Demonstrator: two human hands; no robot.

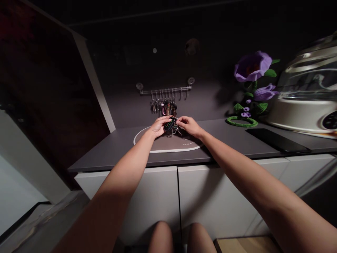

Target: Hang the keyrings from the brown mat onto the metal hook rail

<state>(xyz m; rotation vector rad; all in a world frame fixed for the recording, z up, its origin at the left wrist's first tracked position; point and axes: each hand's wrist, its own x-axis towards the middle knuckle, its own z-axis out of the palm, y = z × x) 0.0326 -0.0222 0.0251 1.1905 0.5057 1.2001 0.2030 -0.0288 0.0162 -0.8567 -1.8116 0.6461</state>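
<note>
Holding: the left hand (158, 127) and the right hand (189, 126) meet at one bunch of keys (174, 130), above the dark grey counter (110, 151).
Left hand: fingers curled around a black key fob (169, 126) with a green outline, clamped on it.
Right hand: thumb and fingertips together on the upper part of the bunch, just beside the fob; which small piece they pinch is too tiny to tell.
Bunch of keys: between the two hands, metal pieces reaching below the fob, seen over the mat (171, 151); whether the lowest ones touch it, I cannot tell.
Mat: brownish grey and rounded, with a white edge and pale lettering toward its front right; lies on the counter.
Hook rail (165, 90): clear, with a round mount at each end, on the dark wall (118, 95) behind the hands; several key sets (154, 105) hang from it, one item among them a pink loop (163, 109).
Purple flowers (252, 66): to the right, with green leaves, above a green ring (242, 122) on the counter.
Black slab (279, 140): phone-like, lying flat near the front edge.
Appliance (302, 112): cream base, clear upper part, at far right.
Cabinet doors (155, 196): white, under the counter, the person's knees (161, 235) before them.
</note>
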